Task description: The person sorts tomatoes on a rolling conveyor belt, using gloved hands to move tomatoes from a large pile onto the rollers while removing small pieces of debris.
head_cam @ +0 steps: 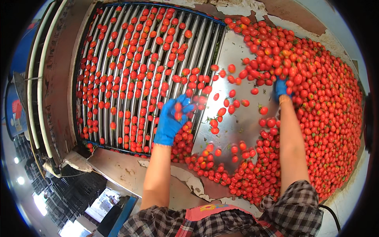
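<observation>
My left hand (170, 123), in a blue glove, is over the right part of the roller conveyor (197, 41). Its fingers curl loosely around a couple of red cherry tomatoes (178, 111), and blurred tomatoes lie just past the fingertips. My right hand (281, 88), gloved in blue too, presses into the left edge of a large heap of cherry tomatoes (328, 118). Fruit hides its fingers, so their grip does not show. Between my hands, loose tomatoes are scattered over a metal plate (248, 118) leading to the rollers.
Many tomatoes sit in rows between the metal rollers. A worn frame with peeling paint (189, 180) edges the plate on my side. Pale bars (44, 80) stand beyond the conveyor's left end. Black crates (77, 180) are stacked at lower left, near a blue drum (17, 109).
</observation>
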A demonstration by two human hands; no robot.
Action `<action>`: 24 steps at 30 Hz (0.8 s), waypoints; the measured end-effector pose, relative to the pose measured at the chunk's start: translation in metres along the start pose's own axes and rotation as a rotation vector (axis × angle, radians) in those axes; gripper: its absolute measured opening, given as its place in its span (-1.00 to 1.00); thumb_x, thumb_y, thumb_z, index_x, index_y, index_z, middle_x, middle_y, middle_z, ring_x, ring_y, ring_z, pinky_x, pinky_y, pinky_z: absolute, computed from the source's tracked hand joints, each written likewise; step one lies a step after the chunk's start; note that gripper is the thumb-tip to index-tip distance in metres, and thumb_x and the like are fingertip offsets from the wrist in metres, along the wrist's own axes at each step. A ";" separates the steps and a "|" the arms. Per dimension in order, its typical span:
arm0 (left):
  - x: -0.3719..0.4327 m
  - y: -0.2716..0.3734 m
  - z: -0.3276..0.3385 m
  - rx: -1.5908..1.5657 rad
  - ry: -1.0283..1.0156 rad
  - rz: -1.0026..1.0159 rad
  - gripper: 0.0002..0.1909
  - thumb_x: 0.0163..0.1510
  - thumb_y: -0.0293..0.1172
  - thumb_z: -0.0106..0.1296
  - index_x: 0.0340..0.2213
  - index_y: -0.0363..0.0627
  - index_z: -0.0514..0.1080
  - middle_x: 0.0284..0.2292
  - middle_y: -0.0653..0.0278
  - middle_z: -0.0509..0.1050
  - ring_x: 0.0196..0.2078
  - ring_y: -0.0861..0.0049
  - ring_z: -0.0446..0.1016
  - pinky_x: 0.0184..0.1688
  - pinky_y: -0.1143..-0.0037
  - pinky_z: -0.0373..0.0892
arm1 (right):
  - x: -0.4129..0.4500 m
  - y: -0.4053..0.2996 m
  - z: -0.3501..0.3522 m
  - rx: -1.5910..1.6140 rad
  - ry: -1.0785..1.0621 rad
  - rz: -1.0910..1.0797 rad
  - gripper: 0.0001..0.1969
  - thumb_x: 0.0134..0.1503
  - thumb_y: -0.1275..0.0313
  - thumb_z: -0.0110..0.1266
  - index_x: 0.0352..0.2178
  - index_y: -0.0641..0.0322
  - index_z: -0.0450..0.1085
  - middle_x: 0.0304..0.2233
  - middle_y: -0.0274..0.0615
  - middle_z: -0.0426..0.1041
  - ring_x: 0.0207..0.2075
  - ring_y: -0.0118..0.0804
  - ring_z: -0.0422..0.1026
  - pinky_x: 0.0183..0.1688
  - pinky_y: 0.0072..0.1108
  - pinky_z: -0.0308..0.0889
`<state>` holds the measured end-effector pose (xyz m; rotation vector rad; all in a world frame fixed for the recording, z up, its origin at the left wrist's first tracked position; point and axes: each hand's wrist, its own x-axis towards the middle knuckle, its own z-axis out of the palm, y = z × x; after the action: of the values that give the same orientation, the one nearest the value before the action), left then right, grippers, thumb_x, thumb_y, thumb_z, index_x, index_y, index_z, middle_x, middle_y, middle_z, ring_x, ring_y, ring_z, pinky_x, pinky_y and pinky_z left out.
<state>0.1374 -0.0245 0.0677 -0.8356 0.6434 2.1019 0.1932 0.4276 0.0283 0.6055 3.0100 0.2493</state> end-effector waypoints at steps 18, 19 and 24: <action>0.095 0.055 0.029 0.707 0.339 0.701 -0.72 0.15 -0.41 0.01 -0.11 -0.27 0.45 -0.39 0.31 0.53 -0.55 0.72 0.41 -0.52 0.67 0.34 | -0.099 -0.128 -0.069 0.360 0.039 -0.133 -0.37 0.03 0.28 0.00 0.16 0.17 0.14 -0.02 0.03 0.29 0.10 0.06 0.22 0.32 -0.17 -0.11; 0.105 0.059 0.030 0.707 0.328 0.705 -0.72 0.15 -0.41 0.01 -0.11 -0.27 0.45 -0.39 0.31 0.53 -0.55 0.72 0.41 -0.52 0.67 0.34 | -0.100 -0.129 -0.070 0.356 0.049 -0.128 -0.37 0.03 0.28 0.00 0.16 0.17 0.14 -0.02 0.03 0.29 0.10 0.06 0.22 0.32 -0.17 -0.11; 0.148 0.091 0.056 1.700 0.637 1.350 -0.69 0.05 -0.36 0.00 -0.15 -0.14 0.51 -0.25 0.03 0.55 -0.21 0.18 0.53 -0.14 0.34 0.42 | -0.095 -0.125 -0.071 0.322 0.009 -0.065 -0.40 -0.01 0.32 0.00 0.12 0.21 0.19 -0.04 0.06 0.31 0.02 0.06 0.28 0.14 -0.20 0.14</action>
<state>-0.0275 0.0298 0.0105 0.1643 3.2213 1.0368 0.2271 0.2662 0.0798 0.5256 3.0941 -0.2416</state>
